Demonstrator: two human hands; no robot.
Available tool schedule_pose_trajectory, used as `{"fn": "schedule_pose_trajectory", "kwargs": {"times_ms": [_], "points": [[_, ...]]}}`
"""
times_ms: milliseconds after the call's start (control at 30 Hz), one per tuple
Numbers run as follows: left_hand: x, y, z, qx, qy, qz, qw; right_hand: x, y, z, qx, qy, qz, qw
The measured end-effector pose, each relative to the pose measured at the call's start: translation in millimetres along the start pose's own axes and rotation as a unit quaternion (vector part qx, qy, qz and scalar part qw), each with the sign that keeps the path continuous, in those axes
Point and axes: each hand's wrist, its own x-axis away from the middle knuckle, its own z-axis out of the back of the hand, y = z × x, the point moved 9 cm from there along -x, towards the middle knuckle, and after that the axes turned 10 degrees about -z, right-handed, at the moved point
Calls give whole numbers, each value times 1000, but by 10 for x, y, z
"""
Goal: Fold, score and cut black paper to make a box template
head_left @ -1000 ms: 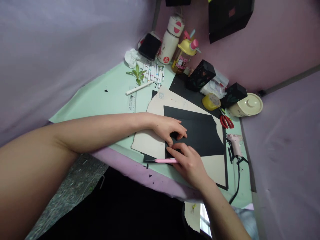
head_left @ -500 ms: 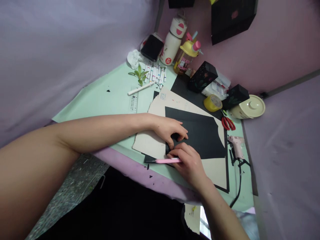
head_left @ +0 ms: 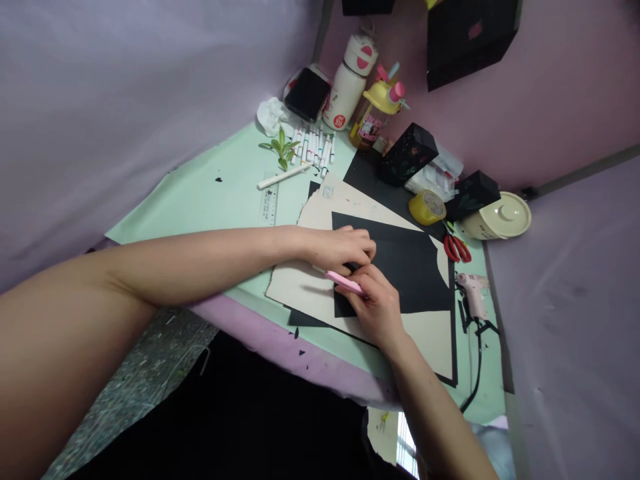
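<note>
A sheet of black paper (head_left: 405, 267) lies on a larger cream board (head_left: 310, 283). Over the sheet's left part rests my left hand (head_left: 345, 247), its fingers curled down and closed. A small dark bit shows beneath those fingers; what they hold, if anything, is hidden. My right hand (head_left: 377, 303) grips a slim pink craft knife (head_left: 345, 282) close beside the left fingertips. The knife points up and left, its tip near the left hand and hard to make out.
Red-handled scissors (head_left: 456, 247), yellow tape (head_left: 427, 207) and a pink glue gun (head_left: 473, 293) with its cord are at the right. White markers (head_left: 313, 147), a clear ruler (head_left: 269, 203) and a green sprig (head_left: 281, 147) lie at the back left. Bottles (head_left: 350, 83) stand behind.
My right hand has moved up slightly and turned the craft knife, from lying level near the board's front edge to slanting over the black paper. My left fingers have curled in more.
</note>
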Motion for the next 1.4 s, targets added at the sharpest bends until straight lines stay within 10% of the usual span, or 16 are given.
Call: {"fn": "schedule_pose_trajectory", "kwargs": {"times_ms": [333, 567, 967, 1400], "points": [[195, -93, 83, 82, -122, 69, 987, -20, 114, -81, -2, 0, -28, 1000], [230, -64, 195, -63, -54, 96, 992, -27, 105, -98, 6, 4, -29, 1000], [313, -6, 80, 5, -92, 26, 995, -112, 129, -94, -1, -21, -54, 998], [296, -100, -9, -25, -60, 123, 990, -136, 206, -57, -53, 17, -75, 996]]}}
